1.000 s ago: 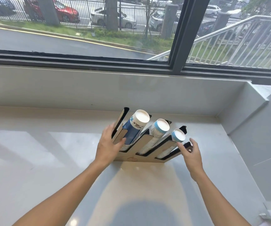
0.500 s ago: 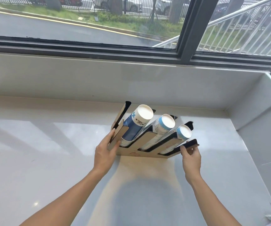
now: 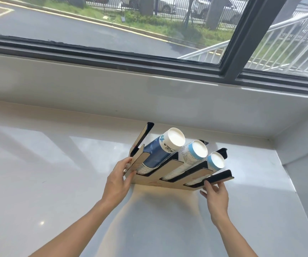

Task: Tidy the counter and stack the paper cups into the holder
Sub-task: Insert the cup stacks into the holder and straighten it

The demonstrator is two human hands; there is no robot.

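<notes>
A tan and black slotted cup holder (image 3: 169, 170) rests on the white counter (image 3: 47, 182) near the back right corner. Three stacks of paper cups lie slanted in its slots: a dark blue stack (image 3: 160, 153) on the left, a white and light blue stack (image 3: 190, 157) in the middle, a smaller light blue stack (image 3: 213, 163) on the right. My left hand (image 3: 118, 179) grips the holder's left end, thumb on its front panel. My right hand (image 3: 216, 191) holds the holder's right end under the black divider.
A low white ledge (image 3: 149, 101) runs behind the counter under a dark-framed window (image 3: 231, 52). A white side wall (image 3: 301, 138) closes the counter on the right, close to the holder. Bare counter extends to the left and toward me.
The holder with its three cup stacks has shifted a little farther back and right on the counter, both hands still on its ends. The view has tilted down.
</notes>
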